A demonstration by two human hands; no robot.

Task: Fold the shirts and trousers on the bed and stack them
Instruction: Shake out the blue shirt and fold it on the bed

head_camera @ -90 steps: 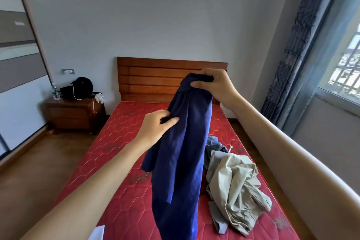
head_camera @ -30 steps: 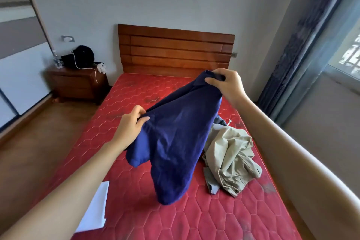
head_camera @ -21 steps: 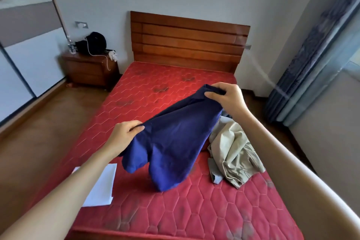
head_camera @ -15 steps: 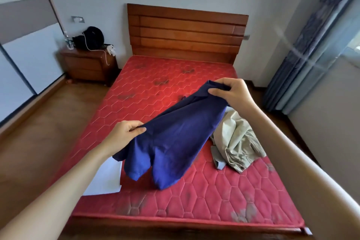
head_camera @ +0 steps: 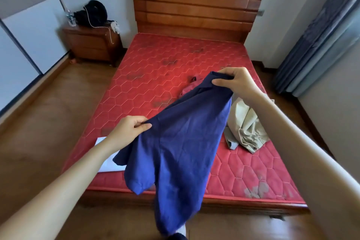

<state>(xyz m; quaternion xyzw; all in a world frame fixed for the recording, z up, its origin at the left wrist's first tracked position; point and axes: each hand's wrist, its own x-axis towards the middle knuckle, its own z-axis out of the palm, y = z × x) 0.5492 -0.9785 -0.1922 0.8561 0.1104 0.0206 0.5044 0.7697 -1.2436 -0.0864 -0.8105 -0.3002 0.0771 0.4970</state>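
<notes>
A dark blue shirt (head_camera: 181, 142) hangs in the air over the foot of the red mattress (head_camera: 148, 76), stretched between both hands. My left hand (head_camera: 129, 129) pinches one shoulder edge, low and to the left. My right hand (head_camera: 236, 82) grips the other end, higher and farther over the bed. The shirt's lower part drapes past the bed's foot edge. A crumpled beige garment (head_camera: 247, 128) lies on the mattress's right side. A dark red garment (head_camera: 190, 87) peeks out behind the blue shirt.
A white sheet of paper (head_camera: 106, 154) lies at the mattress's left front corner. The wooden headboard (head_camera: 194, 6) stands at the far end. A bedside cabinet (head_camera: 91, 45) with a black bag is at the left, and grey-blue curtains (head_camera: 315, 45) hang at the right.
Both hands have spread the blue shirt wider and lowered it; it hung bunched before. The view has pulled back to the foot of the bed, and the red garment now shows.
</notes>
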